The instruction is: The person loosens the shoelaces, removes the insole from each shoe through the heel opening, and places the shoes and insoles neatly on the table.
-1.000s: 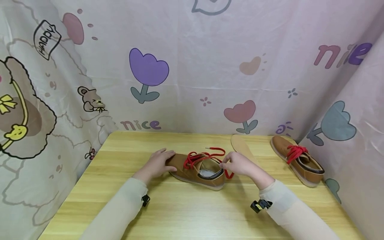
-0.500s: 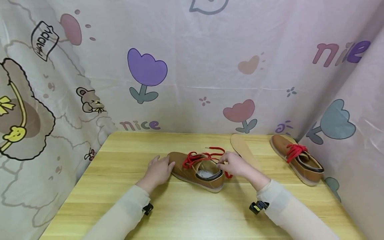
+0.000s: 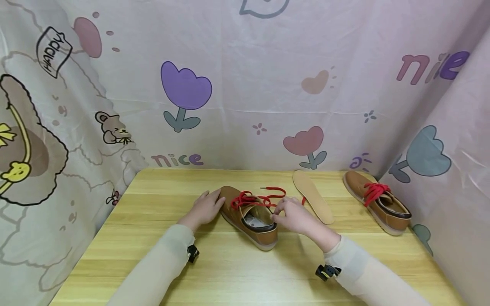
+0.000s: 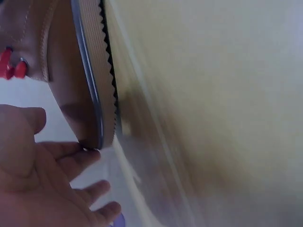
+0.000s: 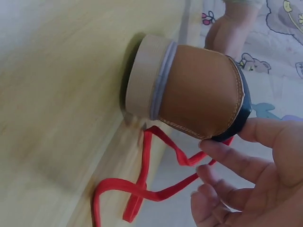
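Note:
A brown leather shoe (image 3: 234, 204) with loosened red laces (image 3: 245, 198) stands on the wooden table, its toe pointing to the back left. White material (image 3: 254, 220) shows inside its opening. At the toe is my left hand (image 3: 204, 208); in the left wrist view its fingertips touch the toe's tip, with the fingers loosely extended. My right hand (image 3: 294, 216) pinches the dark padded collar (image 5: 239, 120) at the heel between thumb and index finger. Its other fingers stay bent beside the heel, near a hanging stretch of red lace (image 5: 142, 187).
A tan insole (image 3: 313, 197) lies on the table behind my right hand. Farther right stands a matching brown shoe (image 3: 383, 206) with its red laces tied. Printed curtains (image 3: 245, 85) border the wooden table (image 3: 160, 187) at the back and both sides.
The shoe has turned, its toe swinging toward the back and its heel toward me and left. My right hand moved with the heel, uncovering more insole. My left hand shifted along at the toe.

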Action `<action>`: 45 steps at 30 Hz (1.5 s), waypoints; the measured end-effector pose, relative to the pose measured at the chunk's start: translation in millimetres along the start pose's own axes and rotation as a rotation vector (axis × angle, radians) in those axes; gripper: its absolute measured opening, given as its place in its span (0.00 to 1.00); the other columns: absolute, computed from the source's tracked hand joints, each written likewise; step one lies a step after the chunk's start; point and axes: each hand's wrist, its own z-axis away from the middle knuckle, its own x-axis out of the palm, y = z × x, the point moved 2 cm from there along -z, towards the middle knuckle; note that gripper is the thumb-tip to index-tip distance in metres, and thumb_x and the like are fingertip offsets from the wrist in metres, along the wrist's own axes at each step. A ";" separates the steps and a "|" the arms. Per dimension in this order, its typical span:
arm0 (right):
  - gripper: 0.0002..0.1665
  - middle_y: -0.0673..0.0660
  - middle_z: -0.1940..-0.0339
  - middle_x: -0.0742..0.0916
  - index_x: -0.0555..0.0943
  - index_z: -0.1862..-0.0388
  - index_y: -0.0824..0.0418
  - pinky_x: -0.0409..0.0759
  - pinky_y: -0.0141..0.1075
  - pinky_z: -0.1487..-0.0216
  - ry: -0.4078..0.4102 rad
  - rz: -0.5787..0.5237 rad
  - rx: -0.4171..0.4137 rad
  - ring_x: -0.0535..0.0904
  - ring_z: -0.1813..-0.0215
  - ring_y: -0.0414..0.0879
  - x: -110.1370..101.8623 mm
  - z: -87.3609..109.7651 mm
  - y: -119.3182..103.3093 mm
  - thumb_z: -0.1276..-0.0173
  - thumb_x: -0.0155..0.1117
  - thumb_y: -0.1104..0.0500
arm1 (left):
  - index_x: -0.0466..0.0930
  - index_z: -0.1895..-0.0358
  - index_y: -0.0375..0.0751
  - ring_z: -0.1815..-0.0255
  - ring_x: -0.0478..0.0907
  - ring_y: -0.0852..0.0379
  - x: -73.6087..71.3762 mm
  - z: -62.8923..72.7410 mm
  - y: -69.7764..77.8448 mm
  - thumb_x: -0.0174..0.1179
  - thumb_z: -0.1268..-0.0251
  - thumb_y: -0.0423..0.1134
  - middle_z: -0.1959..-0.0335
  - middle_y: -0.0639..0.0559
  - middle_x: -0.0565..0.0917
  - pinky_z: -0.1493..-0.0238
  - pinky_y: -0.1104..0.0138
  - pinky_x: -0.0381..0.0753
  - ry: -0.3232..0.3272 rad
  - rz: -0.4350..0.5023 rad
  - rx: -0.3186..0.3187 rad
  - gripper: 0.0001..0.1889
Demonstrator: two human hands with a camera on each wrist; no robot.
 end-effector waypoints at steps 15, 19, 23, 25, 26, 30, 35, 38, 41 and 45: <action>0.08 0.54 0.53 0.80 0.90 0.64 0.51 0.71 0.44 0.54 0.101 0.065 -0.043 0.70 0.52 0.52 -0.8 -17.2 4.4 0.34 0.71 0.48 | 0.60 0.26 0.25 0.24 0.52 0.28 8.2 41.7 38.5 0.40 0.18 0.47 0.26 0.33 0.64 0.26 0.38 0.49 -0.001 0.096 -0.072 0.30; 0.08 0.55 0.51 0.81 0.91 0.63 0.53 0.72 0.46 0.52 0.095 0.073 -0.066 0.70 0.49 0.54 1.8 -20.4 4.0 0.34 0.72 0.51 | 0.57 0.25 0.24 0.23 0.49 0.30 12.7 40.6 39.4 0.38 0.18 0.46 0.24 0.32 0.59 0.25 0.40 0.46 -0.017 0.110 -0.064 0.31; 0.05 0.57 0.49 0.81 0.91 0.64 0.53 0.73 0.47 0.50 0.095 0.074 -0.078 0.70 0.47 0.55 4.4 -20.4 2.8 0.35 0.72 0.53 | 0.56 0.25 0.25 0.21 0.49 0.35 14.0 35.8 38.2 0.36 0.18 0.46 0.23 0.34 0.58 0.23 0.43 0.44 -0.028 0.121 -0.055 0.31; 0.04 0.58 0.47 0.82 0.90 0.66 0.52 0.74 0.49 0.49 0.101 0.065 -0.081 0.70 0.46 0.56 5.1 -19.4 0.7 0.35 0.72 0.54 | 0.56 0.24 0.26 0.21 0.49 0.37 12.6 31.5 37.5 0.36 0.18 0.46 0.23 0.35 0.57 0.23 0.44 0.44 -0.039 0.130 -0.047 0.30; 0.04 0.58 0.46 0.82 0.90 0.67 0.52 0.74 0.50 0.48 0.103 0.060 -0.083 0.70 0.45 0.56 5.3 -18.6 -1.0 0.35 0.73 0.53 | 0.56 0.25 0.26 0.21 0.50 0.38 11.4 28.8 36.8 0.35 0.18 0.45 0.23 0.34 0.58 0.23 0.44 0.43 -0.041 0.138 -0.039 0.30; 0.05 0.59 0.43 0.82 0.88 0.71 0.50 0.72 0.54 0.44 0.120 0.045 -0.102 0.70 0.43 0.58 8.0 -15.8 -8.4 0.37 0.74 0.53 | 0.58 0.26 0.25 0.21 0.52 0.38 6.1 17.6 33.3 0.34 0.17 0.43 0.24 0.34 0.59 0.22 0.46 0.42 -0.056 0.157 0.002 0.29; 0.08 0.59 0.40 0.81 0.86 0.75 0.48 0.66 0.60 0.38 0.135 0.032 -0.092 0.68 0.38 0.61 14.5 -12.2 -15.7 0.38 0.75 0.52 | 0.60 0.26 0.25 0.22 0.52 0.37 3.0 4.5 26.8 0.27 0.16 0.43 0.24 0.35 0.61 0.22 0.47 0.42 -0.075 0.169 0.059 0.29; 0.09 0.59 0.39 0.80 0.85 0.76 0.46 0.64 0.62 0.37 0.141 0.026 -0.063 0.66 0.35 0.61 18.3 -10.6 -18.0 0.38 0.75 0.51 | 0.59 0.25 0.29 0.21 0.48 0.33 2.6 -1.8 24.1 0.26 0.16 0.46 0.24 0.37 0.61 0.22 0.45 0.42 -0.088 0.224 0.043 0.30; 0.10 0.58 0.38 0.80 0.84 0.77 0.45 0.64 0.62 0.39 0.152 0.025 -0.054 0.65 0.33 0.60 21.5 -10.1 -20.6 0.38 0.76 0.50 | 0.58 0.23 0.35 0.21 0.43 0.32 3.2 -6.6 21.2 0.25 0.16 0.50 0.22 0.40 0.60 0.23 0.43 0.41 -0.106 0.290 -0.007 0.31; 0.12 0.57 0.38 0.80 0.83 0.79 0.45 0.65 0.60 0.43 0.171 0.038 -0.066 0.64 0.33 0.60 25.6 -10.3 -23.4 0.39 0.76 0.49 | 0.57 0.22 0.39 0.20 0.41 0.34 4.0 -11.9 18.6 0.24 0.19 0.60 0.21 0.37 0.54 0.23 0.42 0.40 -0.128 0.359 -0.080 0.36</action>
